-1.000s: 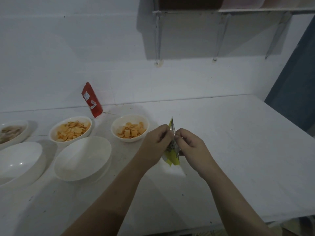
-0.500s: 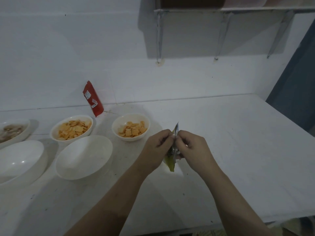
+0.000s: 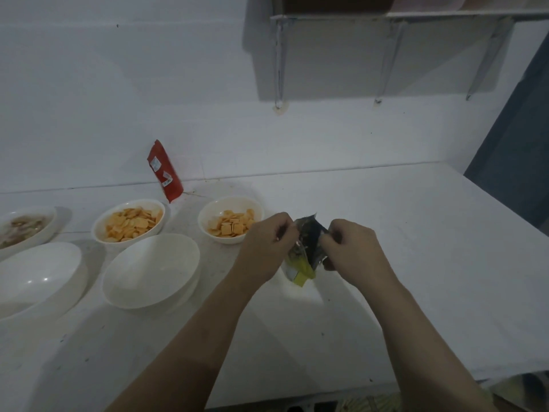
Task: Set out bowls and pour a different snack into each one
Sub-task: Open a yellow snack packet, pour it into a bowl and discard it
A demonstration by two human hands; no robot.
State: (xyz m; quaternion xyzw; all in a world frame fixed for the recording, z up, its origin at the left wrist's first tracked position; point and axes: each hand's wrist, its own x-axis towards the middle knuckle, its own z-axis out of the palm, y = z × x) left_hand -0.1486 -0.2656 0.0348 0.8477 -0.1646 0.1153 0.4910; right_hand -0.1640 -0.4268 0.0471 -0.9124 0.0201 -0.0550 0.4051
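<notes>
A small yellow snack packet [image 3: 301, 264] with a silvery inside hangs just above the white counter [image 3: 416, 248]. My left hand [image 3: 267, 248] pinches one side of its top and my right hand [image 3: 350, 248] pinches the other, and the mouth gapes between them. Two white bowls hold orange crackers: one [image 3: 230, 220] just left of my left hand, one [image 3: 129, 223] further left. An empty white bowl [image 3: 151, 270] sits in front of them, another empty one [image 3: 38, 278] at the left edge.
A red snack packet [image 3: 165, 171] leans against the back wall behind the bowls. A bowl with brownish food [image 3: 23, 228] is at the far left. A metal shelf [image 3: 416, 13] hangs overhead. The counter's front edge runs close to my arms.
My hands have pulled apart sideways, and the packet's top, pinched shut before, now gapes open and shows its silvery inside. The bowls have not moved.
</notes>
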